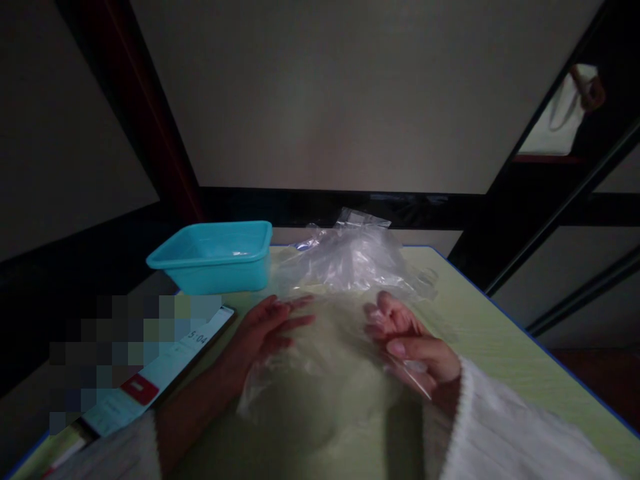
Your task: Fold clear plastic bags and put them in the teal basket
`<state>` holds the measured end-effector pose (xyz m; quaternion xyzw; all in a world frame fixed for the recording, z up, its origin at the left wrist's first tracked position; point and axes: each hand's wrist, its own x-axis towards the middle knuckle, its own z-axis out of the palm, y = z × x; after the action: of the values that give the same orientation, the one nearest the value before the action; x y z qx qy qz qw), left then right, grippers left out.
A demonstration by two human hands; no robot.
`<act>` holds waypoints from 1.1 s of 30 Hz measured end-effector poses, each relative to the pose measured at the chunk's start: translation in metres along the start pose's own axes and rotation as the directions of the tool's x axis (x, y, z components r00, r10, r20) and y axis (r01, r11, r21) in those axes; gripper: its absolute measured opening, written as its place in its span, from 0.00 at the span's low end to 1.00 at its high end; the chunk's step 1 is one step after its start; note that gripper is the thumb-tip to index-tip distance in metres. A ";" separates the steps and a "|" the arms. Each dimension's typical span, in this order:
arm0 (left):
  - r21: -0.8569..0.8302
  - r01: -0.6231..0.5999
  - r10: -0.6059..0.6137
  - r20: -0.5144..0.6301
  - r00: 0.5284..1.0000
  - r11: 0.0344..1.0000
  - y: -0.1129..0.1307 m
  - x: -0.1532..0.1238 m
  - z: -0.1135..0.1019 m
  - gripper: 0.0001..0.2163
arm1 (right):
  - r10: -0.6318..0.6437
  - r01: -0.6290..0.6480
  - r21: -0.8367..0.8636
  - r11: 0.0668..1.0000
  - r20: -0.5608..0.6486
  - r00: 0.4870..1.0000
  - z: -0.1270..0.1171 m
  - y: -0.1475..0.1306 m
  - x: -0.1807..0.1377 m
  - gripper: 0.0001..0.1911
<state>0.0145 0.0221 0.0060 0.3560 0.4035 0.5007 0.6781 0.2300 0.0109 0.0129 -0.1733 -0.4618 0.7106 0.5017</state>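
A thin clear plastic bag spreads between my two hands above the table. My right hand pinches its right edge between thumb and bent fingers. On the other side, my left hand has its fingers stretched out and apart, resting against the film; whether they are inside or behind it I cannot tell. Just beyond both hands lies a crumpled heap of clear plastic bags. At the left of this heap stands a turquoise plastic basket.
A phone with a lit screen lies left of my left forearm, partly covered by a blurred patch. The pale yellow table has a blue edge. A panelled wall rises behind it. A white bag sits at the upper right.
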 end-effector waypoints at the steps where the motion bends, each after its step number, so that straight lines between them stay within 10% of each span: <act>1: 0.082 -0.019 0.022 -0.046 0.999 0.996 0.000 0.001 0.001 0.10 | -0.002 -0.002 -0.057 0.998 -0.065 0.998 -0.001 0.000 0.002 0.17; 6: 0.493 -0.122 0.218 -0.141 0.966 0.861 -0.006 0.003 0.000 0.09 | -0.132 -0.038 -0.395 0.918 -0.394 0.910 -0.011 0.009 0.008 0.13; 12: 0.783 -0.177 0.419 -0.116 0.901 0.597 -0.011 0.006 -0.012 0.09 | -0.292 -0.021 -0.529 0.849 -0.501 0.815 -0.030 0.015 0.008 0.10; 18: 0.891 -0.437 0.705 0.232 0.671 0.123 -0.010 -0.004 -0.013 0.12 | -0.405 0.042 -0.701 0.712 -0.362 0.840 -0.026 0.012 0.008 0.07; 22: 0.773 -0.626 0.555 0.478 0.681 0.102 -0.025 -0.024 0.001 0.11 | -0.381 0.118 -0.808 0.578 -0.139 0.914 -0.011 0.018 0.004 0.04; 27: 0.725 -0.644 0.295 0.576 0.762 0.244 -0.050 -0.036 0.013 0.17 | -0.189 0.387 -0.904 0.182 0.354 0.916 -0.002 0.029 -0.002 0.13; 33: 0.780 -0.600 0.076 0.597 0.798 0.178 -0.050 -0.032 0.007 0.23 | -0.156 0.368 -0.928 0.063 0.355 0.922 -0.005 0.029 -0.003 0.12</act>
<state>0.0348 -0.0215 -0.0295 0.8700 0.3661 0.2046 0.2593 0.2190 0.0090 -0.0146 -0.3161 -0.8754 0.1331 0.3407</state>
